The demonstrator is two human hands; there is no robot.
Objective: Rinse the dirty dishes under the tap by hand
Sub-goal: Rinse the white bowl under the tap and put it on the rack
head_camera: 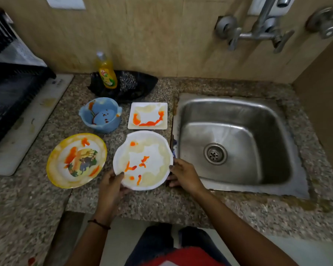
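A round white plate [152,150] smeared with orange sauce sits on the granite counter [161,204] just left of the steel sink [273,120]. My left hand [112,187] grips its near-left rim and my right hand [183,175] grips its right rim. Beside it lie a yellow-rimmed picture plate [62,169], a blue bowl [112,125] and a small square white plate [148,106], all stained with sauce. The tap [261,33] is mounted on the wall above the sink; no water runs from it.
A yellow dish-soap bottle [107,73] and a steel scrubber [128,82] rest in a black tray [146,83] at the wall. A black dish rack [10,89] on a white board [27,123] fills the left side. The sink basin holds nothing.
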